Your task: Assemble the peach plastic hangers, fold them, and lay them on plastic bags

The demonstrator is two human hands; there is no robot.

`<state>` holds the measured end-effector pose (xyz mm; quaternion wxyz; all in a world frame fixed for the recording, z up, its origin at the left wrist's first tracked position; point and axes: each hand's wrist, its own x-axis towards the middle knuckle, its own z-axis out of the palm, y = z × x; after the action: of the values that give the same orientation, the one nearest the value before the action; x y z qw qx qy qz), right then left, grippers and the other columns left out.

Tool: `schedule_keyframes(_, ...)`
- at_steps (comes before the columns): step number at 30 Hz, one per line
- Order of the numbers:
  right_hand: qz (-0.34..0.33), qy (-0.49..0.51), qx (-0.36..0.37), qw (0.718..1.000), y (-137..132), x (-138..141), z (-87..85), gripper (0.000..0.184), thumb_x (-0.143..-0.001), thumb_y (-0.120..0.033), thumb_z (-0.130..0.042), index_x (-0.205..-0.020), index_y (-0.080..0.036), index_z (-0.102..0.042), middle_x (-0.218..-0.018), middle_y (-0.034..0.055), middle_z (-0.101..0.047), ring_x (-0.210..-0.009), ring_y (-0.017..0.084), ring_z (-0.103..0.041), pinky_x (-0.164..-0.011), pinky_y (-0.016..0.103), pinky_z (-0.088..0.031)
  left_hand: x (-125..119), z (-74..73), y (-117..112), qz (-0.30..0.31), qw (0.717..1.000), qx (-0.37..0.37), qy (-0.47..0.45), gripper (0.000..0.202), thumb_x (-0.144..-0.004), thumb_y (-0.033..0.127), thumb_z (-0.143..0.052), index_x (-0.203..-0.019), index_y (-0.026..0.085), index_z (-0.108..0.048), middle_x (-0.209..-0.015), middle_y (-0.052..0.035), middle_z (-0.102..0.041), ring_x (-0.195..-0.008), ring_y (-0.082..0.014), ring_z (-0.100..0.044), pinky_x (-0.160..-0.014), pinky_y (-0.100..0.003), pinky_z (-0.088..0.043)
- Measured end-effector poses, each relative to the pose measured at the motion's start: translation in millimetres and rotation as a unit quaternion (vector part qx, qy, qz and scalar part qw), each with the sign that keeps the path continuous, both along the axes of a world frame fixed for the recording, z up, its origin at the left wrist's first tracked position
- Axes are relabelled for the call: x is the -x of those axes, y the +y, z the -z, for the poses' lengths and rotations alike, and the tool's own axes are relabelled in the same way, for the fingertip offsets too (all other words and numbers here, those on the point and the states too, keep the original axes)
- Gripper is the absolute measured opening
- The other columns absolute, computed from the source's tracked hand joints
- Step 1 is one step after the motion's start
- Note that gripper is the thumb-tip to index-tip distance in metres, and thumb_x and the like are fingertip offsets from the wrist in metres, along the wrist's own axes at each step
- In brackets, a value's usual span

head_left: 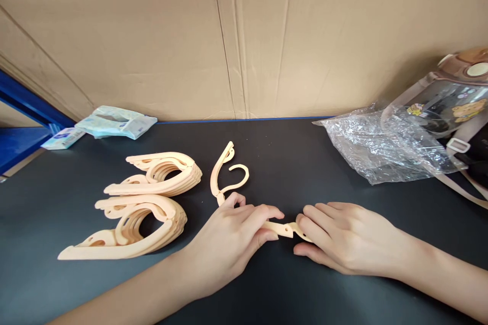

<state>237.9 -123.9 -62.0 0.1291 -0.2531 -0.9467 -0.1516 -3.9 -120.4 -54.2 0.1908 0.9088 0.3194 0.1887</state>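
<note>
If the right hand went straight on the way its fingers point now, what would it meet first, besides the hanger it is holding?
Most likely the left hand, just across a small gap, on the same hanger. The right hand points leftward at it, though exact depth is unclear.

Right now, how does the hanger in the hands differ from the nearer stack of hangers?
Count: the hanger is a single piece; the nearer stack is several nested together.
Pose: the hanger is spread out with its hook swung clear; the nearer stack is folded up compactly.
Contact: the left hand and right hand grip the hanger; neither touches the nearer stack.
Shared: same pale peach colour.
</note>
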Motion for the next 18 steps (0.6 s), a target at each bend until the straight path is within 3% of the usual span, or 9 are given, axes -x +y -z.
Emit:
schedule_keyframes(15, -0.027, -0.006, -0.059, 0.998, -4.2, -0.8, -0.2, 0.032, -0.101, -0.036, -0.041, -0.078, -0.019, -0.057, -0.063, -0.0012, -0.052, -0.053, 0.016, -0.046, -0.052, 0.033, -0.028, 1.0, -0.2, 0.1, 0.019, 0.999, 0.029, 0.005, 0.012, -0.103, 0.018, -0.042, -0.112, 0.021, -0.048, -0.082, 0.0048, -0.070, -0.067, -0.0144, -0.056, -0.068, -0.028, -0.037)
schedule_keyframes(18, -0.020, 0.000, -0.045, 0.999, -2.8, -0.4, -2.4, 0.033, -0.100, -0.036, -0.042, -0.075, -0.019, -0.057, -0.062, -0.0013, -0.052, -0.053, 0.016, -0.044, -0.052, 0.033, -0.028, 1.0, 0.1, 1.2, 0.008, 0.998, 0.054, -0.005, 0.005, -0.101, 0.018, -0.047, -0.103, 0.021, -0.050, -0.086, 0.0042, -0.069, -0.069, -0.0140, -0.055, -0.069, -0.027, -0.038)
